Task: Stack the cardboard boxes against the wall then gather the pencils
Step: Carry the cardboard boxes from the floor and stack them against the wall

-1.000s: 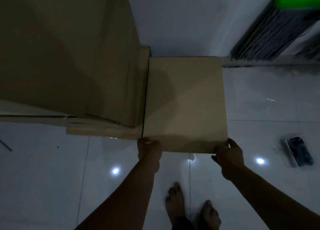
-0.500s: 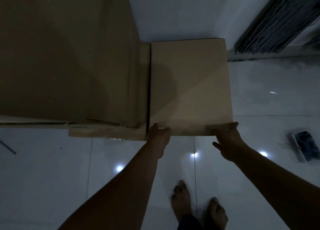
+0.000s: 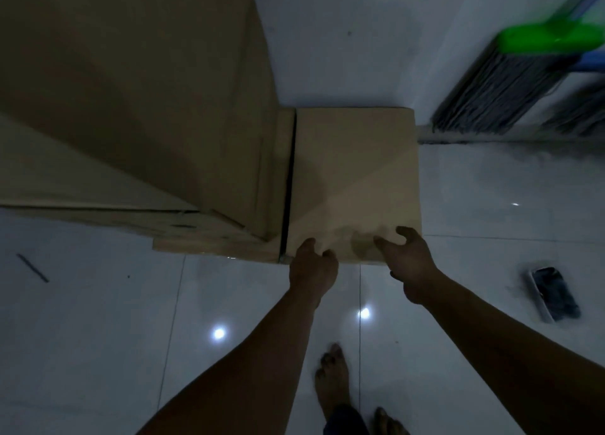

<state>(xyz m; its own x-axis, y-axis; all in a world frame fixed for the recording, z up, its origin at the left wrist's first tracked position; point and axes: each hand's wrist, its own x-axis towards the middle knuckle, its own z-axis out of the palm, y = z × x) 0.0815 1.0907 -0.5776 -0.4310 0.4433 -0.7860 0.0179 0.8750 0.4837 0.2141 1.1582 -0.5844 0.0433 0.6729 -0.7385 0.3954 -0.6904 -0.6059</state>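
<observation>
A flat brown cardboard box [image 3: 357,172] lies on the white floor, its far edge against the wall. It sits right beside a taller stack of large cardboard boxes [image 3: 137,114], with a thin dark gap between them. My left hand [image 3: 312,266] grips the box's near left edge, thumb on top. My right hand [image 3: 411,259] is over the near edge with its fingers spread and loosely bent, slightly blurred. One dark pencil [image 3: 32,267] lies on the floor at the far left.
A broom with a green head [image 3: 523,71] leans against the wall at the upper right. A dark phone-like object [image 3: 555,294] lies on the tiles to the right. My bare feet [image 3: 334,379] stand just behind the box.
The box slid forward until it met the wall. My right hand let go of the near right corner and moved left toward the middle. My left hand stayed on the near edge.
</observation>
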